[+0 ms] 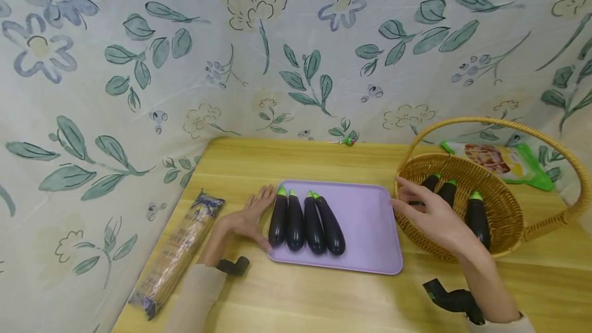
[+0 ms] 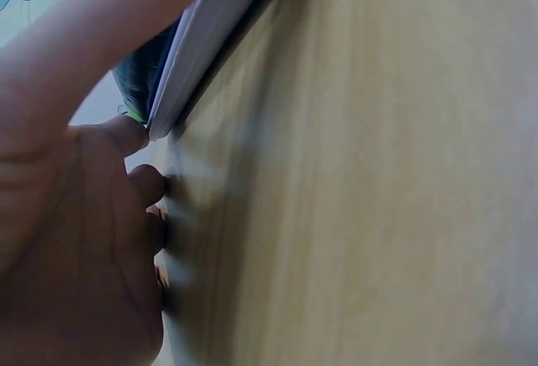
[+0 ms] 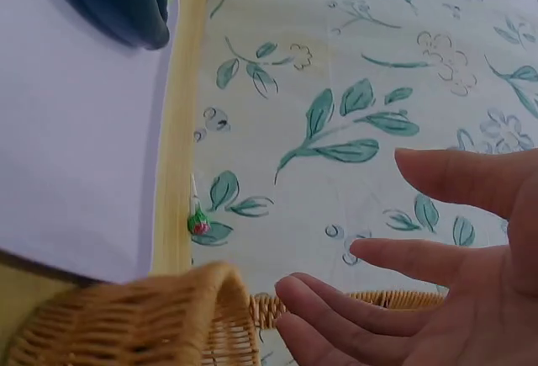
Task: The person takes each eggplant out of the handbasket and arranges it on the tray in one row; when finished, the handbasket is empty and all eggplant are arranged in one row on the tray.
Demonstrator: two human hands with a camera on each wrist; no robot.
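On a lilac tray [image 1: 365,220], several dark eggplants [image 1: 296,222] lie side by side at the left half, green stem ends away from me. My left hand [image 1: 247,220] rests at the tray's left edge with fingers spread, the thumb by the near corner. In the left wrist view, the thumb and fingertips of the left hand [image 2: 76,214] meet the tray's side [image 2: 202,46]. Over the left rim of a wicker basket [image 1: 513,220] hovers my right hand [image 1: 432,215], fingers extended and holding nothing. Three eggplants [image 1: 478,220] show inside the basket, one partly behind the hand.
A long clear packet of noodle-like sticks [image 1: 178,253] lies left of the left arm. Behind the basket is a green-edged food bag [image 1: 504,161]. A small green wrapped lollipop [image 1: 347,141] sits at the table's back edge, against a floral cloth [image 1: 296,55]. The basket's tall handle [image 1: 499,123] arches up.
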